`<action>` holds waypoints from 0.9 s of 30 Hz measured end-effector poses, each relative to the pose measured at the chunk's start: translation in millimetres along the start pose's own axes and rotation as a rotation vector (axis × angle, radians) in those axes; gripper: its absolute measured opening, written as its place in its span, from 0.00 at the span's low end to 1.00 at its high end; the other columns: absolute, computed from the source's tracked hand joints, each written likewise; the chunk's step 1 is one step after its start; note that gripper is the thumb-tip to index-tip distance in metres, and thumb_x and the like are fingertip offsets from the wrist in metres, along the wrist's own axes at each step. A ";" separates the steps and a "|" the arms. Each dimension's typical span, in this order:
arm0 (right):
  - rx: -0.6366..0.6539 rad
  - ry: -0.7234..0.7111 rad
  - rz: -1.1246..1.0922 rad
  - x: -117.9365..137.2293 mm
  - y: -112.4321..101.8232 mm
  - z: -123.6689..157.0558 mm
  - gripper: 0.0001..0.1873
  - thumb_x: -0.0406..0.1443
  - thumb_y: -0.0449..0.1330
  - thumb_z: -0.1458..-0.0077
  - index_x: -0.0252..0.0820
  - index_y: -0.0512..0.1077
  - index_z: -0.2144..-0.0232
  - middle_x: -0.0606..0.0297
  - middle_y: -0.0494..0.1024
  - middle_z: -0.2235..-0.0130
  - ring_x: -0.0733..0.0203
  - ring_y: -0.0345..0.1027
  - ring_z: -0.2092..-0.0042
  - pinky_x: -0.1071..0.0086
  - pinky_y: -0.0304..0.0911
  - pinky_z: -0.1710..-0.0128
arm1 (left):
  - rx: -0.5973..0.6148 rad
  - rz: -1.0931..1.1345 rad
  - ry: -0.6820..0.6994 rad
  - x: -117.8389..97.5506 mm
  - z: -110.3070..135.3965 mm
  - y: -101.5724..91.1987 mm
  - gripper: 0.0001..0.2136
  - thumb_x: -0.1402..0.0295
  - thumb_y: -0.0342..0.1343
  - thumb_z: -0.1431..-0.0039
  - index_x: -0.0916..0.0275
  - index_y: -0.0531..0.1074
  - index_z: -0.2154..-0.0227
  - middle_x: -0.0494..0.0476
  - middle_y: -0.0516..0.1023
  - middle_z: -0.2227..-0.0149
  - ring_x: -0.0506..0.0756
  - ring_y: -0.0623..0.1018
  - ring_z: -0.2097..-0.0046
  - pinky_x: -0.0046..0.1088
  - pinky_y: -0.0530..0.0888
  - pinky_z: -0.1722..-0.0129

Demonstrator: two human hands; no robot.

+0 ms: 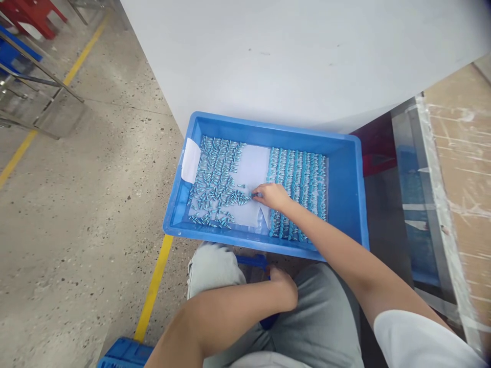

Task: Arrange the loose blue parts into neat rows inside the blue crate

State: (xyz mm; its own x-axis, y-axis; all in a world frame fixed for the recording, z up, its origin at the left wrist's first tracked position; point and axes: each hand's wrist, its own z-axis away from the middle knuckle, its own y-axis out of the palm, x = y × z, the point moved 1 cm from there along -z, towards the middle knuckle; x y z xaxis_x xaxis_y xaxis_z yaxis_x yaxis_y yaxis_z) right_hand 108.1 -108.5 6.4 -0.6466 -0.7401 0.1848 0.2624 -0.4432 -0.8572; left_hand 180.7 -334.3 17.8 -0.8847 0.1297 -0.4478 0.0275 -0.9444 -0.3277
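Observation:
My right hand (271, 195) reaches into a blue plastic tub (245, 240), its thumb and fingers pinched at the edge of a pile of small teal-and-silver pin-like parts (215, 174). A tiny dark-teal part (253, 194) shows at those fingertips. To the right, under my forearm, similar parts stand in neat rows (297, 179). White sheet (253, 166) shows between the two groups, with a torn or folded flap near the front. My left hand (283, 289) rests bent over my lap near a blue object (253, 260); its fingers are mostly hidden.
A white panel (268, 61) rises behind the tub, which has a white label (191, 161) at its left. A wrapped cardboard stack (460, 179) is at the right. On the speckled floor are a yellow line (153, 291), a metal-framed stool (38, 82) and a blue crate (125, 352).

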 end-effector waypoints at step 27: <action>-0.026 0.075 -0.041 17.3 -0.8 -14.3 0.17 0.44 0.59 0.29 0.38 0.72 0.46 0.57 0.72 0.50 0.58 0.69 0.50 0.58 0.70 0.46 | -0.043 0.043 -0.002 1.8 12.5 -7.7 0.25 0.73 0.58 0.45 0.68 0.74 0.42 0.72 0.74 0.41 0.71 0.73 0.41 0.53 0.70 0.46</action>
State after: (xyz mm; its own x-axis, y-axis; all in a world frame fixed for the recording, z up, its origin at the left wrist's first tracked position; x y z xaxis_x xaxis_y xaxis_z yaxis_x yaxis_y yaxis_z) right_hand 86.4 -113.8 3.4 -0.7087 -0.6809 0.1845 0.2161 -0.4585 -0.8621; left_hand 173.0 -330.5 29.9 -0.8834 0.0889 -0.4601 0.0851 -0.9350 -0.3442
